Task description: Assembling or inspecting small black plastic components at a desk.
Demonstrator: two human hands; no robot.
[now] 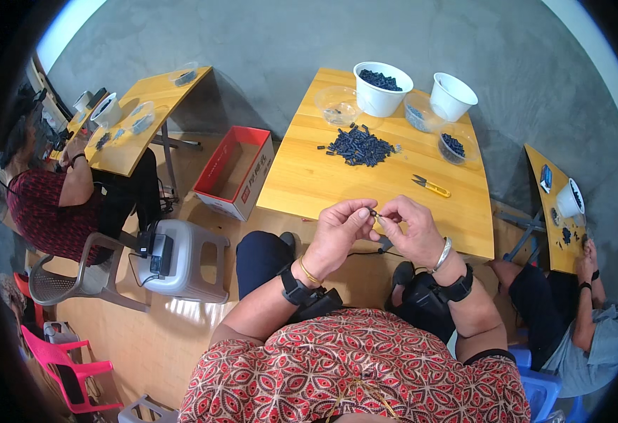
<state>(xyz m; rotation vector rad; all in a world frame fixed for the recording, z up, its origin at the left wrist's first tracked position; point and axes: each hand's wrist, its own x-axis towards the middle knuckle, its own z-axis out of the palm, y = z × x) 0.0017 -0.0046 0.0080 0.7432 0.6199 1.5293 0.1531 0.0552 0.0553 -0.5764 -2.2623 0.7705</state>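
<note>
Just above the near edge of the wooden table, my left hand [338,231] pinches a small dark cylindrical piece [373,212] between thumb and fingertips. My right hand [416,231] meets it there, thumb and finger closed at the piece's right end; what they grip is too small to make out. Beyond my hands lies a loose pile of short dark blue-black cylindrical pieces [360,146], with a few tiny light bits [397,149] at its right edge. Yellow-handled thread snips [432,186] rest on the tabletop to the right, apart from both hands.
At the table's [302,176] far side stand a white tub [382,102] of dark pieces, another white tub [453,99] and clear bowls [337,107]. A red-and-white carton [242,185] sits on the floor left. Other people work at tables [134,151] on both sides.
</note>
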